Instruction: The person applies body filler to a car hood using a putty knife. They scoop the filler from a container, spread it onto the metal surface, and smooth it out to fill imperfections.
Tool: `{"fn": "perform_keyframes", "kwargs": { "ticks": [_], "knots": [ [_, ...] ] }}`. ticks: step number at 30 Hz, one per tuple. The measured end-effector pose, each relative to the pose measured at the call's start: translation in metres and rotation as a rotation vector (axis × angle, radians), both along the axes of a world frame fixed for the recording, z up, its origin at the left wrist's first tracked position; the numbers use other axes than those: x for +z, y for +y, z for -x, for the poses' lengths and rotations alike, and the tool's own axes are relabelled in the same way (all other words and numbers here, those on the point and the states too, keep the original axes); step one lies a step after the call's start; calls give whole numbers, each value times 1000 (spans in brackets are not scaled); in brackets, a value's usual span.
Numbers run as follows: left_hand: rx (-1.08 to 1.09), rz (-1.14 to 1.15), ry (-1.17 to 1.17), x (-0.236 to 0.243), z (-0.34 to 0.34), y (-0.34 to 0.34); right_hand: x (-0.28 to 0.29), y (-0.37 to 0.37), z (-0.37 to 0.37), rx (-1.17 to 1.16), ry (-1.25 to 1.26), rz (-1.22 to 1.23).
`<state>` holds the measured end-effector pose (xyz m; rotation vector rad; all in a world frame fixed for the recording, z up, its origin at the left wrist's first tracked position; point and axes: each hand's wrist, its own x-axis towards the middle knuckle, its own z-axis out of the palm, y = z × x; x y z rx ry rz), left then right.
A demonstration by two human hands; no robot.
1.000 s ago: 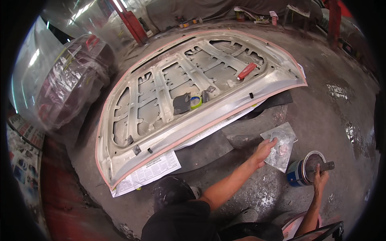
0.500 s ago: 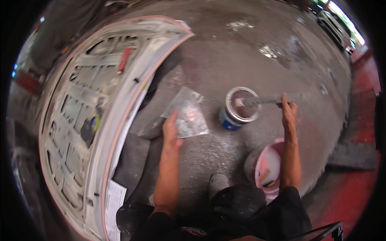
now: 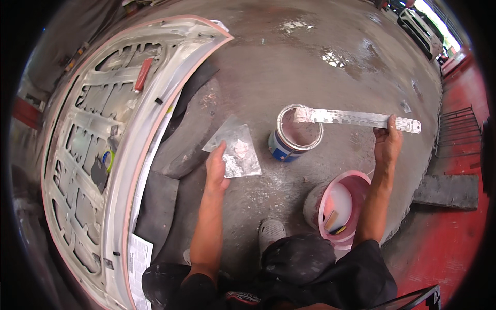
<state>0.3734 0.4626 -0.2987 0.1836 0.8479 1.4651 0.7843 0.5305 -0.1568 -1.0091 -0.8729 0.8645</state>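
Observation:
My left hand [image 3: 216, 166] grips the near left edge of a thin, scuffed flat plate [image 3: 250, 164]. A small mound of pale pink putty [image 3: 241, 149] lies on the plate, with whitish smears around it. My right hand [image 3: 388, 142] is closed round the right end of a long metal strip [image 3: 351, 118], shaped like a ruler. Pale putty [image 3: 301, 114] clings to the strip's left end, above the far rim of an open blue-and-white can [image 3: 283, 151]. Pinkish material coats the can's inside. The can stands on the floor between my hands.
A car hood [image 3: 116, 106] rests underside up at the left on tyres [image 3: 194, 129], with a red tube [image 3: 143, 75] and a yellow-green ring [image 3: 108, 160] on it. By my right forearm stands a pink bucket [image 3: 311, 201] of cloudy water. A dark block [image 3: 447, 192] lies far right.
My right hand has moved right, away from the can. The strip has turned to show its broad face, and its putty-covered end has shifted toward the far rim. The whole view has shifted slightly.

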Motion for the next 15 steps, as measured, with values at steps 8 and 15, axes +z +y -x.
{"fn": "perform_keyframes", "kwargs": {
  "ticks": [8,15],
  "knots": [
    [-114,2,62,49,-13,-9,14,-15,65,205,124,37],
    [-138,5,215,68,-12,-16,-3,-15,87,263,44,54]
  ]
}}
